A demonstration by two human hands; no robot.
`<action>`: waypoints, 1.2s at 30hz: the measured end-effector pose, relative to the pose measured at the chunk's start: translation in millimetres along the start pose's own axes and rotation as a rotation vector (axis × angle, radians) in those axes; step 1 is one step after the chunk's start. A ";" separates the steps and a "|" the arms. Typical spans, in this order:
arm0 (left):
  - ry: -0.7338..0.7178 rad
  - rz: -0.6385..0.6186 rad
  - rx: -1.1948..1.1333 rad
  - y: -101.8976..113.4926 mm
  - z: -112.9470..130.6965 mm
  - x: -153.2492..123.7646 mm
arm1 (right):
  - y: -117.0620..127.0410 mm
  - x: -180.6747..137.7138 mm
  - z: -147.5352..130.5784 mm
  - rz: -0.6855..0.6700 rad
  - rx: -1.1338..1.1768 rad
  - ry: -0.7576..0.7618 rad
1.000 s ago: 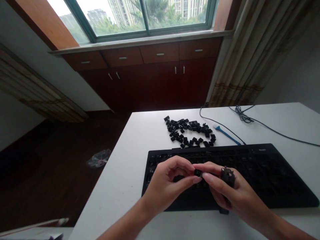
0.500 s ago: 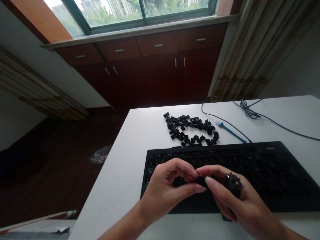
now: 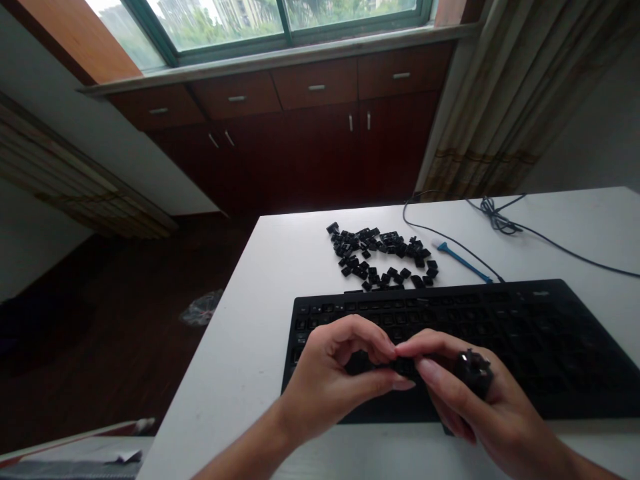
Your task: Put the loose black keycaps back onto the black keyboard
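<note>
Over the front part of a black keyboard point(image 3: 560, 333), my hands meet fingertip to fingertip. A small black keycap point(image 3: 404, 367) is pinched between them, mostly covered by fingers. My left hand point(image 3: 337, 370) has thumb and forefinger closed on its left side. My right hand point(image 3: 480, 393) grips its right side with thumb and forefinger. The same right hand also cradles a black tool point(image 3: 474, 373) with metal prongs at its upper end; its exact kind is unclear. Part of its dark body shows below the palm. Many key positions on the keyboard look bare.
Loose black keycaps point(image 3: 373, 247) lie scattered behind the keyboard on the white table point(image 3: 240, 347). To their right are a blue brush point(image 3: 463, 261) and a coiled black cable point(image 3: 500, 220). Clear plastic point(image 3: 201, 309) lies on the floor left of the table.
Both hands stay almost in place with the keycap between them. The pronged tool in my right hand has shifted slightly right and down, and the right fingertips have moved a little.
</note>
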State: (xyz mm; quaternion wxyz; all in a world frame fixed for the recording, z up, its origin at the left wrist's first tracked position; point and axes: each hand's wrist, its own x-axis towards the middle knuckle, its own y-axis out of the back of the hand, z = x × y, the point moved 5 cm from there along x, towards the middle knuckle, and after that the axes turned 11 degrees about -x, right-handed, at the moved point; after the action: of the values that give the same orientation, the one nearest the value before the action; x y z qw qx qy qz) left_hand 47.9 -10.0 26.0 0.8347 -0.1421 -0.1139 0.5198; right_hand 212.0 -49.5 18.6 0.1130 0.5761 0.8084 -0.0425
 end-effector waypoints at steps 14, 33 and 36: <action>-0.016 -0.004 -0.001 -1.4 2.9 0.1 | 1.0 0.1 -1.5 0.004 -0.038 0.038; -0.027 -0.108 0.248 -3.1 2.8 2.9 | -4.4 3.0 7.0 0.068 0.116 -0.142; 0.048 -0.063 0.118 -1.2 -1.9 1.9 | -5.4 3.7 4.6 0.060 0.128 -0.129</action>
State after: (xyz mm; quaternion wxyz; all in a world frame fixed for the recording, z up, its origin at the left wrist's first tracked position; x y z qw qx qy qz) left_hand 50.3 -9.0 24.7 0.8600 -0.1012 -0.0675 0.4956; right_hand 206.4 -48.8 12.9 0.1289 0.6024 0.7773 -0.1276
